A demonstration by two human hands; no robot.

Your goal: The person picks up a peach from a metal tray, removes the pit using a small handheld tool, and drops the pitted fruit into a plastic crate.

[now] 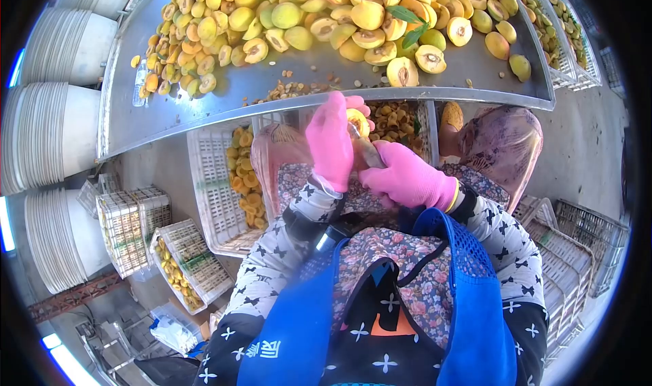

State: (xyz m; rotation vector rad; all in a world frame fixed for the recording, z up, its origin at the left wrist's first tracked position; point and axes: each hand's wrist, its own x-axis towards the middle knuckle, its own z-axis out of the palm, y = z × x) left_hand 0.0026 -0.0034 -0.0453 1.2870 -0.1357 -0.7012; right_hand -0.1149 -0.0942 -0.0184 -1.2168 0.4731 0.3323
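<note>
Both my hands wear pink gloves and meet just below the front edge of a metal table (285, 102). My left hand (331, 141) is wrapped round a cut yellow-orange fruit half (357, 122), its cut face showing. In my right hand (409, 177) is a small tool (369, 153) with a grey metal part, its tip against the fruit; the fingers hide its handle. Beyond my hands, halved fruits (402, 72) with brown pits lie on the table among whole ones, and loose pits (292, 89) are scattered near the edge.
Under the table edge, a white crate (214, 182) holds fruit pieces (246, 182), with another lot (394, 121) beside it. Stacked white trays (47, 135) stand at the left. More crates (193, 264) are at lower left and right (557, 257). A clear bottle (140, 82) lies on the table.
</note>
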